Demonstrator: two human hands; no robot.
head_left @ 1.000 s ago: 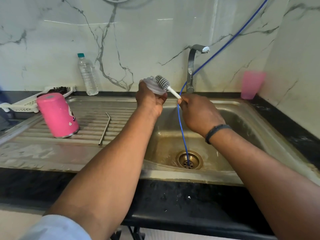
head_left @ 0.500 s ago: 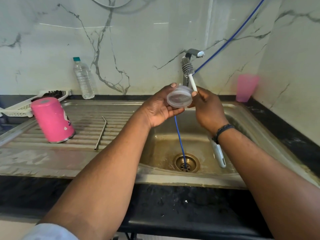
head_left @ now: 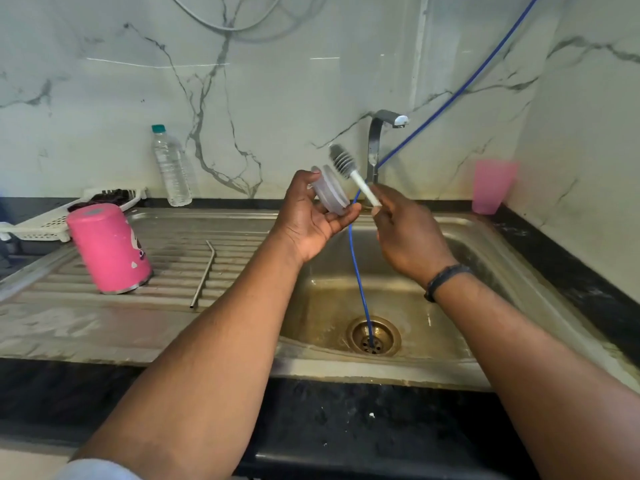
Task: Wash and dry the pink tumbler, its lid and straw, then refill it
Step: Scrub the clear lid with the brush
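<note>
My left hand (head_left: 311, 216) grips the clear round lid (head_left: 330, 192) above the sink basin, its edge turned toward me. My right hand (head_left: 403, 233) holds the white handle of a bottle brush (head_left: 346, 166), whose grey bristle head points up and left, just above the lid. The pink tumbler (head_left: 107, 247) stands upside down, leaning, on the ribbed drainboard at the left. The bent metal straw (head_left: 204, 271) lies on the drainboard right of the tumbler.
A steel sink (head_left: 460, 244) with a tap (head_left: 379, 140) behind my hands; a blue hose (head_left: 360, 289) runs down into the drain. A clear water bottle (head_left: 171, 168) and a white rack (head_left: 48, 220) stand at the back left, a pink cup (head_left: 491, 187) at the back right.
My left hand turned the lid from facing me to edge-on. The brush head swung left from beside the tap to over the lid.
</note>
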